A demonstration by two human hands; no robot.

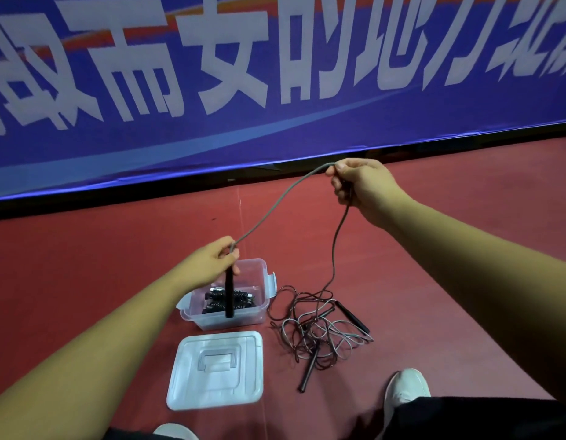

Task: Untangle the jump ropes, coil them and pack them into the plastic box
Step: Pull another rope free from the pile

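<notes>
left hand (216, 260): grips slim black plastic handle (229, 296), hanging over clear plastic box (259, 271)
right hand (359, 182): pinches thin grey cord (269, 206), raised
cord: likely light, limp, springy; hold at the handles
tail: drops into tangled rope pile (319, 331) on the floor, beside the box

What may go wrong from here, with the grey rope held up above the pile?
The grey rope runs from the right hand down into the tangled pile; a harder pull may tighten knots or drag other ropes along.
The black handle hangs from the left hand over the open plastic box; swinging, it might strike the coiled ropes inside.
The lid lies near the shoe and could be stepped on.
</notes>
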